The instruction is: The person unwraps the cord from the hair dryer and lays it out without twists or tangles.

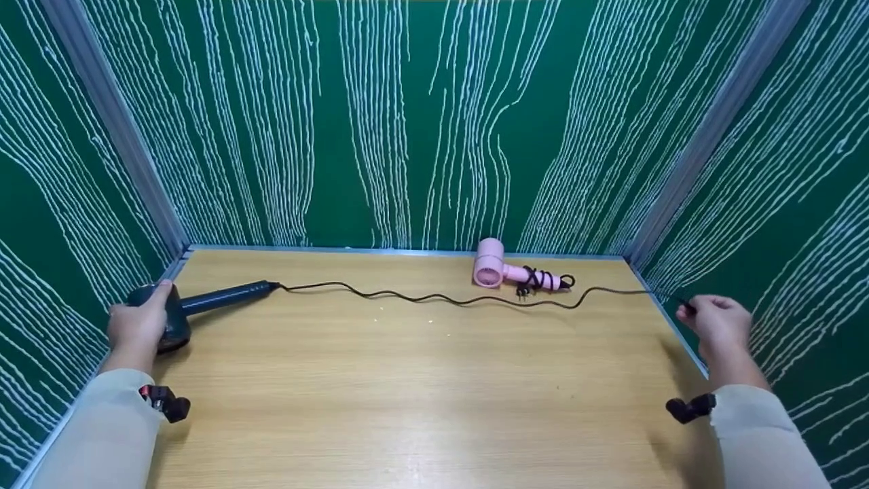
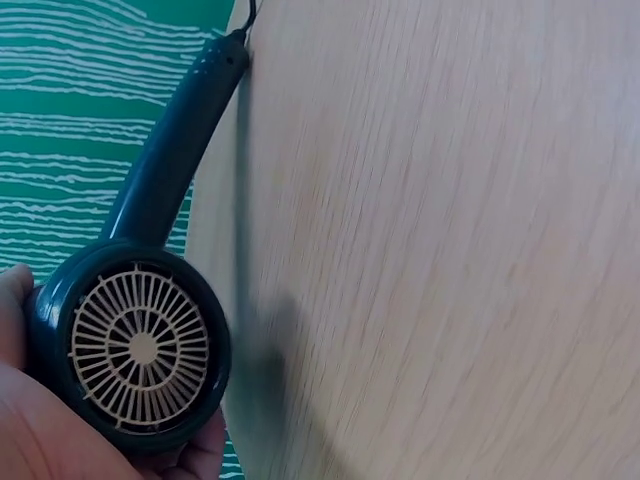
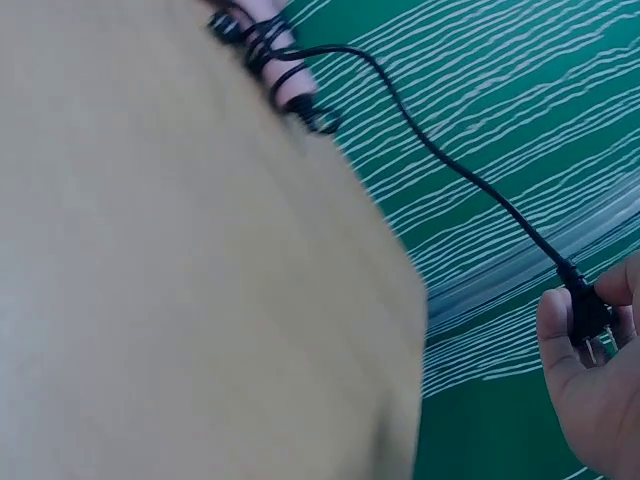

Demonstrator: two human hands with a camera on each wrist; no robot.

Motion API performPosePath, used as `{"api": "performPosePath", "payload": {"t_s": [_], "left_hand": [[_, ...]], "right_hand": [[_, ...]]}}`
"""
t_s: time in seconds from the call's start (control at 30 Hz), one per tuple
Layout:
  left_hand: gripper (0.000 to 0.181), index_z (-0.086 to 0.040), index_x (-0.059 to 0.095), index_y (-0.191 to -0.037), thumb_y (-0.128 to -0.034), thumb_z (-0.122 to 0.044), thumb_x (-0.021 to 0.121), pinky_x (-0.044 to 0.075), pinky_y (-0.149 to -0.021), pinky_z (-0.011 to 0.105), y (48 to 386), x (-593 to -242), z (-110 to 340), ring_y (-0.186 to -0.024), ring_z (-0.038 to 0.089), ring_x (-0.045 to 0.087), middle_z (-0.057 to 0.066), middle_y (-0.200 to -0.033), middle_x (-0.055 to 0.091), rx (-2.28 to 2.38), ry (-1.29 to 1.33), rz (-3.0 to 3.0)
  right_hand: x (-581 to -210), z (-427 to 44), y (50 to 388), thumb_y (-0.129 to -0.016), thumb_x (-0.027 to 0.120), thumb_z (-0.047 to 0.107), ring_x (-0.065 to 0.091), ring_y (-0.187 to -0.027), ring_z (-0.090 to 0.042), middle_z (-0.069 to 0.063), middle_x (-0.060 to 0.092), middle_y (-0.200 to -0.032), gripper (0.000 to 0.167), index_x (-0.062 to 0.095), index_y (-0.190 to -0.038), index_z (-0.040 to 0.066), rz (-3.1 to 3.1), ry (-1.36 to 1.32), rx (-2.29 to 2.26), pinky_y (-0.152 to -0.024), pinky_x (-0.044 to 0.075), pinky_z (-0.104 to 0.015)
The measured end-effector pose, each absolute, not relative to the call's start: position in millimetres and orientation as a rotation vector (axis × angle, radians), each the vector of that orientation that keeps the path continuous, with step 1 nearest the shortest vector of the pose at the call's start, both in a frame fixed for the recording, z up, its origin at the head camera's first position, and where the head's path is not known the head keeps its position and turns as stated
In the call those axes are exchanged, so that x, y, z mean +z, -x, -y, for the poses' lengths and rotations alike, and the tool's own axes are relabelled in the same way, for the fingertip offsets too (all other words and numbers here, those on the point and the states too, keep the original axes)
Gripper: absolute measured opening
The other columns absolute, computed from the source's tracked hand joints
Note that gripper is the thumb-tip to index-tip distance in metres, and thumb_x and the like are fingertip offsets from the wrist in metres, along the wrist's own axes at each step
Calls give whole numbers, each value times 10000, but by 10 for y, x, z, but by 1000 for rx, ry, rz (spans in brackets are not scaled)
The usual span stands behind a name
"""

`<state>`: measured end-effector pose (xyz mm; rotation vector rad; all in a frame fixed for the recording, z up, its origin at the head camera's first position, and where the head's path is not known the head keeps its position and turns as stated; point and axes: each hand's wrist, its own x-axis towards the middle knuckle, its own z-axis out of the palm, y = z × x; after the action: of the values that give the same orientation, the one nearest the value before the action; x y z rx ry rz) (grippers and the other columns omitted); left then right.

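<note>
My left hand (image 1: 139, 322) grips the round head of a dark green hair dryer (image 1: 224, 297) at the table's left edge. In the left wrist view the dryer's slotted grille (image 2: 140, 345) faces the camera, and its handle points away from the palm. From the handle end a wavy black cord (image 1: 434, 297) stretches across to the right. Past the table's right edge, my right hand (image 1: 721, 329) pinches the plug (image 3: 590, 312) at the cord's other end between thumb and fingers. The plug's metal prongs show in the right wrist view.
A pink hair dryer (image 1: 489, 263) lies near the table's back edge, its black cord wound around the handle. Green walls (image 1: 421, 136) with white wavy lines enclose the wooden table (image 1: 421, 394) at the back and sides. Small white specks (image 1: 430, 322) dot the tabletop.
</note>
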<state>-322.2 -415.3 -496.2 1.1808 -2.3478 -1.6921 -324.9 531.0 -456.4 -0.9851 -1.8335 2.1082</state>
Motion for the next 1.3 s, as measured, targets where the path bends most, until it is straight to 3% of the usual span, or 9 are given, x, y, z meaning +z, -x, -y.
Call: {"api": "performPosePath", "payload": {"t_s": [0.17,0.3,0.43,0.53,0.87,1.3], "left_hand": [[1284,-25,-174,-1782,-1034,-892,407,141,-1431,664,3230,-4960,4177,-1743,439,130,257,-1900,-69,-1702,-1182,2402],[1261,2,-168,-1775,-1053,-871,387,143,-1429,667,3232,-4974,4167,-1736,459,131,281,-1892,-71,-1669,-1179,2433],[1208,16,-161,-1770,-1085,-830,364,152,-1425,662,3229,-5004,4138,-1755,472,114,298,-1884,-83,-1639,-1185,2443],[1159,10,-146,-1775,-1107,-798,349,157,-1432,640,3230,-5016,4112,-1765,461,106,297,-1885,-73,-1652,-1196,2419],[1084,10,-118,-1784,-1140,-642,462,190,-1436,590,3243,-4987,4054,-1773,451,104,291,-1889,-57,-1692,-1157,2370],[1101,-1,-178,-1774,-1136,-585,503,164,-1427,640,3263,-5033,4045,-1769,475,79,286,-1887,-97,-1670,-1134,2447]], "right_hand": [[-4805,-5263,3285,-1151,621,236,641,-1110,-114,75,608,-1208,121,671,-1259,260,2158,1031,1849,-959,596,-273],[-4979,-5198,3302,-1134,633,272,568,-1223,-211,11,659,-1253,196,698,-1302,196,2462,950,1592,-954,525,-282],[-5107,-5115,3337,-1126,643,230,553,-1253,-302,-112,638,-1335,253,687,-1339,102,2621,854,1446,-900,542,-289],[-5179,-5052,3382,-1128,649,184,549,-1242,-348,-174,613,-1364,254,679,-1344,52,2697,805,1380,-927,533,-349],[-5339,-4913,3555,-1065,673,-55,485,-1353,-468,-303,562,-1500,414,615,-1475,-31,2828,682,1359,-1269,485,-588],[-5365,-4884,3644,-1063,667,-50,508,-1380,-542,-369,576,-1561,502,583,-1557,-77,2975,546,1031,-1288,428,-717]]}}
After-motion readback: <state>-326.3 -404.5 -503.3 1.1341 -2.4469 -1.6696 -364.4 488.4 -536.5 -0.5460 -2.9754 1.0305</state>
